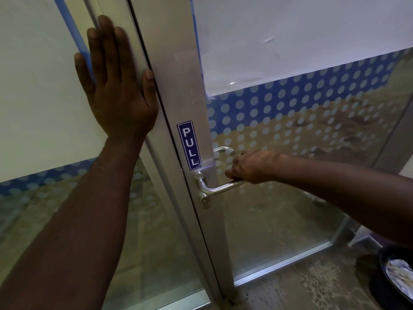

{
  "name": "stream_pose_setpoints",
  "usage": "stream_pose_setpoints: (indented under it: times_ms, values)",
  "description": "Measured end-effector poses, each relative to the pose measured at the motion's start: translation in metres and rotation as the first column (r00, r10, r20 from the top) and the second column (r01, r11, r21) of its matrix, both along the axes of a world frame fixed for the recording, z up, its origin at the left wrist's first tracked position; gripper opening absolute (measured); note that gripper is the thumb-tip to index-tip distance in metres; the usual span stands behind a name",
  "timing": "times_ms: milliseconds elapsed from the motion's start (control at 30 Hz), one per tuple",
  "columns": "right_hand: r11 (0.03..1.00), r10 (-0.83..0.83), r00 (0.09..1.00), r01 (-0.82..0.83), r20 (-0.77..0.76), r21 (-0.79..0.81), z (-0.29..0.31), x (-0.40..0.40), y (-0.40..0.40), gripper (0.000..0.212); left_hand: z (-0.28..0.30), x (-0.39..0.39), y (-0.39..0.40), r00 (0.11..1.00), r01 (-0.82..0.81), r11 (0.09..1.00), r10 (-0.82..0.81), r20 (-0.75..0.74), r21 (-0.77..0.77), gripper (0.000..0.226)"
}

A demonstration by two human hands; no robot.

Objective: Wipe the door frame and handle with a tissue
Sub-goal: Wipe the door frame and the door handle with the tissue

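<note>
A glass door with a silver aluminium door frame [178, 86] fills the view. A blue PULL sticker [189, 145] sits on the frame above the metal lever handle [218, 189]. My right hand [250, 167] is closed around the outer end of the handle. My left hand [114, 83] lies flat, fingers spread, against the fixed glass panel beside the frame's left edge. No tissue shows in either hand.
A keyhole cylinder [204, 200] sits just under the handle. A dark bin [395, 280] with crumpled white paper stands on the speckled floor at the lower right. The glass carries a blue band with white dots [290, 104].
</note>
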State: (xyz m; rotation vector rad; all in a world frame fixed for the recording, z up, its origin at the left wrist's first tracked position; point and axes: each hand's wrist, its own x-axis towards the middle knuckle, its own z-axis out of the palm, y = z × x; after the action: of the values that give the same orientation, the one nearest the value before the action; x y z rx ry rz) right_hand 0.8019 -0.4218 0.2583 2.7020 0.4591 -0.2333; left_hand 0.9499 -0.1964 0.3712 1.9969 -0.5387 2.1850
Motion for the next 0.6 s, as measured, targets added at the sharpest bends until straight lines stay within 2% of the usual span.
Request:
stream_pose_setpoints:
  times_ms: [133, 300, 367, 433, 533, 567, 600]
  values:
    - [0.998, -0.052, 0.999, 0.052, 0.010, -0.036, -0.001, 0.000, 0.006, 0.008, 0.000, 0.001, 0.000, 1.000, -0.002, 1.000, 0.003, -0.003, 0.005, 0.060]
    - [0.991, -0.128, 0.991, 0.129, 0.032, -0.020, -0.004, 0.004, 0.012, 0.018, 0.000, -0.001, 0.001, 1.000, 0.001, 1.000, -0.001, -0.011, 0.007, 0.060]
    - [0.984, -0.176, 0.984, 0.174, 0.036, 0.049, -0.009, 0.007, 0.013, 0.021, 0.000, -0.002, 0.001, 1.000, 0.008, 1.000, -0.008, -0.014, 0.004, 0.060]
    - [0.945, -0.263, 0.965, 0.253, 0.020, 0.205, -0.012, 0.011, 0.010, 0.022, 0.000, -0.002, 0.000, 1.000, 0.006, 1.000, -0.006, -0.015, 0.007, 0.060]
    - [0.785, -0.365, 0.923, 0.373, -0.117, 0.495, -0.011, 0.012, -0.004, 0.017, 0.001, -0.003, 0.000, 1.000, 0.001, 1.000, -0.001, -0.020, 0.006, 0.060]
    - [0.675, -0.383, 0.907, 0.404, -0.175, 0.617, -0.013, 0.011, -0.012, 0.015, 0.001, -0.003, 0.000, 1.000, -0.001, 1.000, 0.001, -0.021, 0.003, 0.060]
    - [0.519, -0.394, 0.887, 0.431, -0.241, 0.738, -0.015, 0.008, -0.019, 0.016, 0.001, -0.003, 0.000, 1.000, -0.003, 1.000, 0.003, -0.022, 0.002, 0.060]
